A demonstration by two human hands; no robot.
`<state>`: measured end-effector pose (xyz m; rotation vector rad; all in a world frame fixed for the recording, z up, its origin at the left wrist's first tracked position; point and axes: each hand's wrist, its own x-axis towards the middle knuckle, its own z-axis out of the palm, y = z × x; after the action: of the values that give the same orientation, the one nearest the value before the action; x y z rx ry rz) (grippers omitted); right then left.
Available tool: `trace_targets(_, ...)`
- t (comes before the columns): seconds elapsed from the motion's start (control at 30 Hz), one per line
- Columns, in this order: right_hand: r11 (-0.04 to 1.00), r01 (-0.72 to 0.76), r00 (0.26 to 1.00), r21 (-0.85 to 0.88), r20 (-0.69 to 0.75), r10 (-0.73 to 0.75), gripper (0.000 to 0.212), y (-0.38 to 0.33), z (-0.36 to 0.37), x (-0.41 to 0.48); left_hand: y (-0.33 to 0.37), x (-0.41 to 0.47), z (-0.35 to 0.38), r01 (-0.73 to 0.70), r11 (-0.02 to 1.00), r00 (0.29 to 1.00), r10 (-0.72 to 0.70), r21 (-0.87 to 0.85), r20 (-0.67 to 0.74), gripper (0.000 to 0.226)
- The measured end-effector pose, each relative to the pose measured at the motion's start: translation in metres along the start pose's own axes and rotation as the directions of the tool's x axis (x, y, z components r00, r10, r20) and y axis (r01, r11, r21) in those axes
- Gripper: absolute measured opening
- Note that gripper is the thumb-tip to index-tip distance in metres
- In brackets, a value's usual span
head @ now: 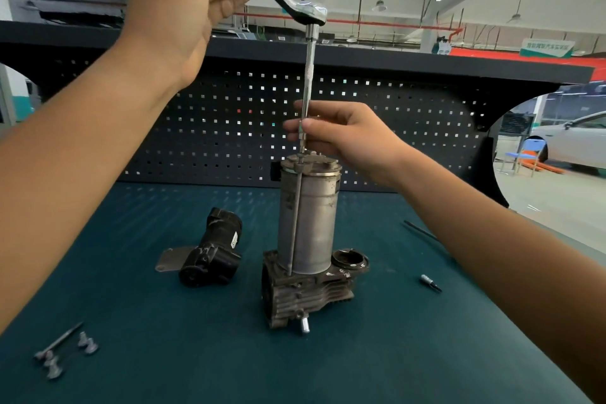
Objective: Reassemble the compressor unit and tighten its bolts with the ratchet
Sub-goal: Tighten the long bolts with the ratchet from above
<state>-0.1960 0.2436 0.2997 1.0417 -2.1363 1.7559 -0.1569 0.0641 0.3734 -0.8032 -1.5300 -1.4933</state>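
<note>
Far left on the teal surface (164, 364), a handful of loose bolts (64, 352) lie together — one long, the rest short. Up top, the left hand (177, 10) is wrapped tight around the black handle of the ratchet (310, 15), held high with its head pointing right. Below it, a black housing (213, 249) lies on its side, partly over a grey plate (170, 259). Centre now — the compressor (316, 220) stands upright on its finned base, silver cylinder up, near the middle of the surface in front of the pegboard (410, 128). A long extension (310, 75) drops from the ratchet head to the top of the cylinder, where it meets the head of a long bolt (295, 223) running down the cylinder's left side into the base. The right hand (347, 138) pinches the lower extension between thumb and fingertips, just above the cylinder's cap, its other fingers curled. Right of the compressor, a small bit socket (431, 283) lies well apart, and a thin dark rod (419, 229) lies further back, partly hidden by the right forearm. Far right, past the surface's edge, stands a white car (577, 141).
</note>
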Motion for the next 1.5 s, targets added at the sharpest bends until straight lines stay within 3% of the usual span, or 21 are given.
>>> trace_targets(0.1,1.0,0.019,0.999,-0.01,-0.036,-0.02,0.017,0.003,0.004,0.001,-0.001,-0.002,-0.004,0.01,0.998,0.999,-0.012,-0.061,-0.033,0.018)
trace_targets(0.23,0.97,0.036,0.978,-0.238,-0.19,-0.083,0.012,0.003,0.006,0.003,0.001,-0.008,-0.005,-0.071,0.996,0.997,0.072,0.054,-0.015,0.023)
trace_targets(0.33,0.957,0.037,0.98,-0.289,-0.176,-0.091,0.01,-0.001,0.006,0.004,0.006,-0.008,-0.004,-0.077,0.992,0.997,0.078,0.097,-0.013,0.025)
trace_targets(0.5,0.999,-0.03,0.999,-0.019,0.043,0.03,0.024,-0.006,0.0,0.003,0.006,-0.005,-0.007,-0.043,0.997,0.999,0.045,0.069,-0.026,0.025)
trace_targets(0.77,0.99,0.039,0.995,-0.133,-0.083,-0.05,0.028,-0.001,-0.006,0.002,0.006,-0.002,-0.001,-0.029,0.997,0.999,0.03,0.072,-0.016,0.015)
trace_targets(1.0,0.999,-0.028,0.999,0.043,0.041,0.026,0.02,0.0,0.001,0.002,0.007,-0.001,0.001,0.031,0.998,0.999,-0.031,-0.046,-0.005,0.024)
trace_targets(1.07,0.999,-0.006,1.0,0.053,-0.017,0.007,0.017,0.002,0.003,0.003,0.009,-0.005,0.003,-0.011,1.0,1.0,0.012,0.021,-0.01,0.02)
trace_targets(1.13,0.998,0.01,0.993,-0.056,-0.115,-0.016,0.013,0.004,0.006,0.004,0.013,-0.012,0.007,-0.115,0.977,0.993,0.115,0.181,0.01,0.015)
trace_targets(1.2,0.978,-0.005,0.978,-0.209,-0.206,-0.039,0.022,0.005,0.008,0.006,0.019,-0.018,0.011,-0.268,0.889,0.963,0.257,0.371,0.08,0.016)
trace_targets(1.27,0.965,-0.013,0.974,-0.262,-0.221,-0.047,0.024,0.003,0.009,0.008,0.023,-0.021,0.013,-0.361,0.821,0.933,0.323,0.444,0.16,0.015)
trace_targets(1.37,0.959,-0.029,0.988,-0.283,-0.156,-0.016,0.009,-0.003,0.007,0.006,0.021,-0.017,0.008,-0.27,0.921,0.963,0.252,0.281,0.099,0.014)
trace_targets(1.5,0.997,-0.072,0.997,-0.006,-0.017,0.072,0.019,-0.003,0.005,0.002,0.009,-0.011,0.0,-0.036,0.999,0.999,0.036,0.024,-0.012,0.018)
